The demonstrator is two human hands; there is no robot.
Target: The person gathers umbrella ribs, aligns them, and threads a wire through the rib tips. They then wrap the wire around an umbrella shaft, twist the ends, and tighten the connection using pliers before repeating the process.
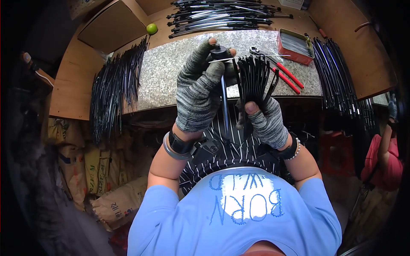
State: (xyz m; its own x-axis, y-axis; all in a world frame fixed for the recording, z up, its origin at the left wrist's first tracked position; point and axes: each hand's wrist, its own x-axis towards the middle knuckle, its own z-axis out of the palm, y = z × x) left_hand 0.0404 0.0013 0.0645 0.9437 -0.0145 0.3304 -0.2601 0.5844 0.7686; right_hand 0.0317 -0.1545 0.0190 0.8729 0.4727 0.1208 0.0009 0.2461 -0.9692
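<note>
My left hand (195, 96), in a grey fingerless glove, is closed round a long dark rod (224, 98) with a round black head (218, 52) at its top. In my right hand (270, 126), gloved the same way, a fanned bundle of thin black ribs (253, 79), like umbrella ribs, is gripped with their ends upward. A thin pale wire (279, 55) shows on both sides of the rib tops; its left end lies by my left thumb. Whether it passes through the ribs is hidden. Pliers (289, 77) with red handles lie just beyond my right hand.
A speckled stone-like slab (164, 72) covers the bench. Black rib bundles lie on the left (117, 87), right (335, 77) and far side (222, 17). A red tin (295, 46) holds thin wires. A green ball-like thing (152, 28) sits at the back. Sacks (119, 202) lie below left; another person (384, 158) is at far right.
</note>
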